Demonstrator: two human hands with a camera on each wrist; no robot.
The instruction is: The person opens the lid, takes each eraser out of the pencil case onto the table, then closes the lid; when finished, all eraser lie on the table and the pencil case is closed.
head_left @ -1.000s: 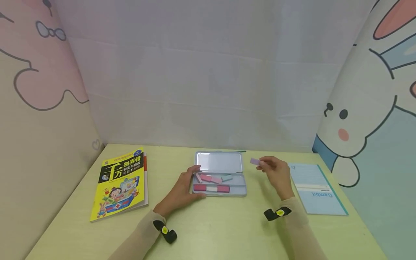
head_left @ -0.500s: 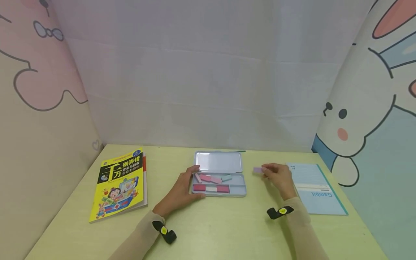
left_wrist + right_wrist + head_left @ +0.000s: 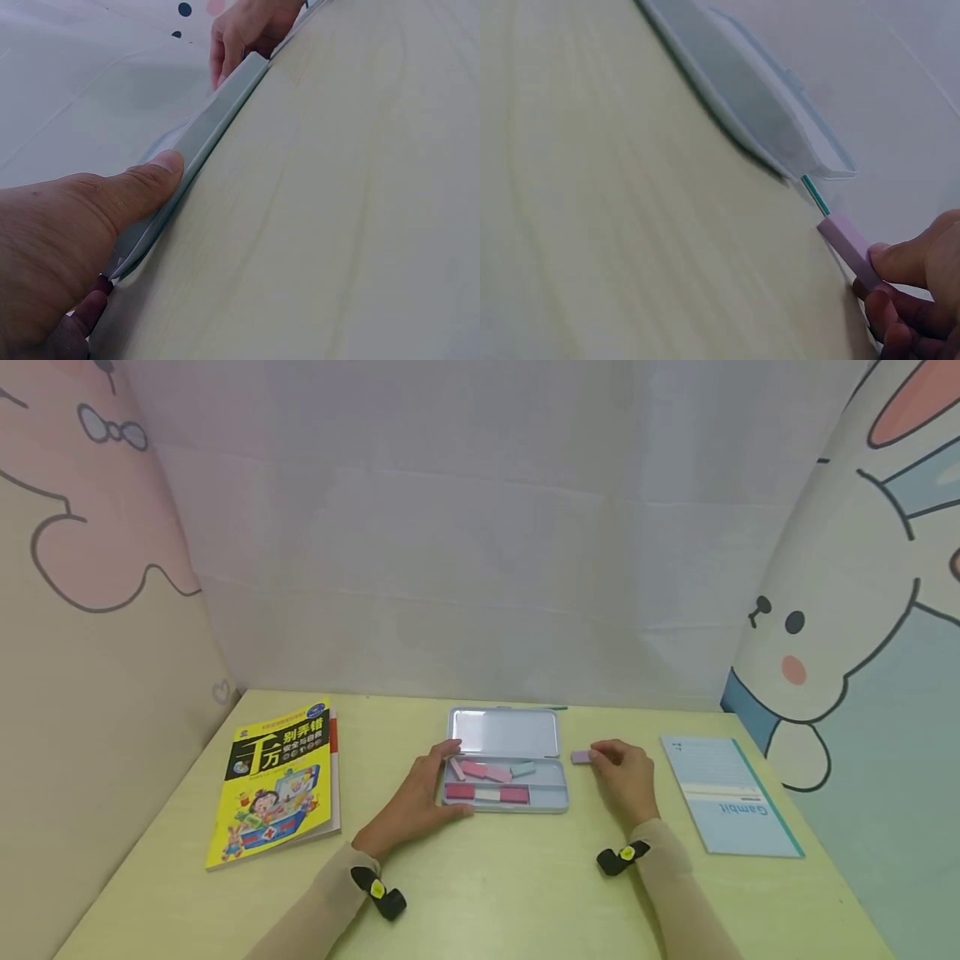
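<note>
An open pale blue pencil case (image 3: 551, 800) lies on the table, its lid (image 3: 504, 732) tipped back. My left hand (image 3: 415, 799) grips its left end; in the left wrist view the thumb (image 3: 154, 184) presses on the front wall. Several small pink, white and mint blocks lie inside; the pink block (image 3: 473, 769) is in the back compartment, and the dark pink block (image 3: 514, 795) in the front one. Just right of the case, my right hand (image 3: 626, 777) pinches a small purple rectangular block (image 3: 581, 757) between thumb and fingertips, low over the table.
A yellow book (image 3: 277, 785) lies at the left, over another with a red edge. At the right is a light blue notebook (image 3: 731, 797) marked "Gambit". A thin green stick (image 3: 555, 707) lies behind the lid. A white curtain (image 3: 480, 568) closes off the back.
My right hand, with the purple block, has shifted first right and down, then back left closer to the case. The left hand and the case stay in place.
</note>
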